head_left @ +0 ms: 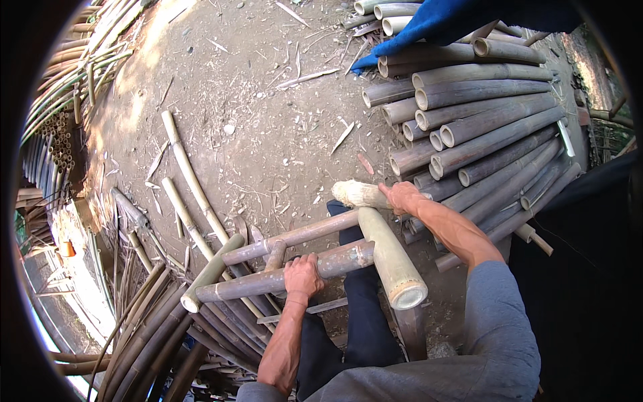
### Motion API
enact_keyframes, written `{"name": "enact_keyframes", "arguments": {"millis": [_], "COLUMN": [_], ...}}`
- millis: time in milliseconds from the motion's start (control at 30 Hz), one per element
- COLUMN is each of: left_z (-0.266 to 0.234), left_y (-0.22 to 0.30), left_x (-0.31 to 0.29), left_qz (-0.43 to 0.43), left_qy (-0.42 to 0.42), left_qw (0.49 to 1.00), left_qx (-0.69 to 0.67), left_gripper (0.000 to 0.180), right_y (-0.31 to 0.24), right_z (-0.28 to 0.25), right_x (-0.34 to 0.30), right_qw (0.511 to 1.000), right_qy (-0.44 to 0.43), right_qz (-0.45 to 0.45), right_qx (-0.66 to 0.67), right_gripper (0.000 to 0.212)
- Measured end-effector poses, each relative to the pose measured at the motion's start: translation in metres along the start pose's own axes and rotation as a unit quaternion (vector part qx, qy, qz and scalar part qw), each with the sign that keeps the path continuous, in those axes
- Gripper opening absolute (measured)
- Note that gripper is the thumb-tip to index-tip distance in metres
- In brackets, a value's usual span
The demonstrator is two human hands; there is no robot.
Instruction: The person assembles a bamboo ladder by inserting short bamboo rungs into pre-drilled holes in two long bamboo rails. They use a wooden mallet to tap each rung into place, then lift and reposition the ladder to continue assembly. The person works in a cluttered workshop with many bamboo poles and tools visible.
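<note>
A bamboo frame lies across in front of my legs. Two brownish poles run side by side in it, the nearer pole (248,285) and the farther pole (301,234). A thick pale bamboo crosspiece (392,258) joins their right ends, and a thinner greenish crosspiece (213,273) their left ends. Between the poles sits a short bamboo piece (275,255). My left hand (303,276) is wrapped over the nearer pole around its middle. Beyond the thick crosspiece, my right hand (404,198) grips a pale wooden club (356,194) with a battered, fibrous head; its head is close to the crosspiece's far end.
A large stack of cut bamboo poles (495,127) lies at the right, with blue cloth (462,27) over its far part. More bamboo (147,328) is heaped at the lower left. Two long poles (191,174) rest on the dirt ground (261,134), which is strewn with shavings.
</note>
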State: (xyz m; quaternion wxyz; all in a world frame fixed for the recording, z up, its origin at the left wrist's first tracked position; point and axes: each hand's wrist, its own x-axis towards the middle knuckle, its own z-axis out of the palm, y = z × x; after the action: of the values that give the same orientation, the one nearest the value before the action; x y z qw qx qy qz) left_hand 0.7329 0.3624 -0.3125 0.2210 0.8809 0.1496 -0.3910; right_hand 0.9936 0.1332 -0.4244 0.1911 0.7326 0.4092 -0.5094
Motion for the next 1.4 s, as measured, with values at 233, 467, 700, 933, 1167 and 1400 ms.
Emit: {"name": "enact_keyframes", "arguments": {"millis": [233,467,700,933,1167,1400], "left_z": [0.013,0.018,0.033,0.041,0.045,0.074], "left_y": [-0.008,-0.010,-0.016,-0.015,-0.084,-0.135], "left_x": [-0.009,-0.007,0.018,0.031,-0.015,-0.032], "left_qz": [0.002,-0.002,0.007,0.016,-0.122,-0.084], "left_qy": [0.023,0.003,-0.002,0.011,0.110,0.200], "left_qw": [1.000,1.000,1.000,1.000,0.986,0.976], "left_qx": [0.002,0.000,-0.003,-0.024,0.006,0.012], "left_gripper": [0.052,0.056,0.064,0.064,0.069,0.074], "right_y": [-0.003,0.023,0.002,0.032,-0.004,-0.042], "right_z": [-0.020,-0.020,0.012,-0.022,-0.099,-0.074], "right_x": [-0.014,-0.069,-0.098,-0.194,-0.249,-0.249], "right_qw": [0.891,0.995,0.988,0.971,0.920,0.989], "right_qy": [0.279,0.074,0.065,0.183,0.318,0.080], "right_qz": [0.177,0.007,0.055,0.075,0.155,0.046], "right_qx": [0.312,0.063,0.132,0.132,0.168,-0.115], "right_gripper": [0.103,0.100,0.096,0.090,0.079,0.085]}}
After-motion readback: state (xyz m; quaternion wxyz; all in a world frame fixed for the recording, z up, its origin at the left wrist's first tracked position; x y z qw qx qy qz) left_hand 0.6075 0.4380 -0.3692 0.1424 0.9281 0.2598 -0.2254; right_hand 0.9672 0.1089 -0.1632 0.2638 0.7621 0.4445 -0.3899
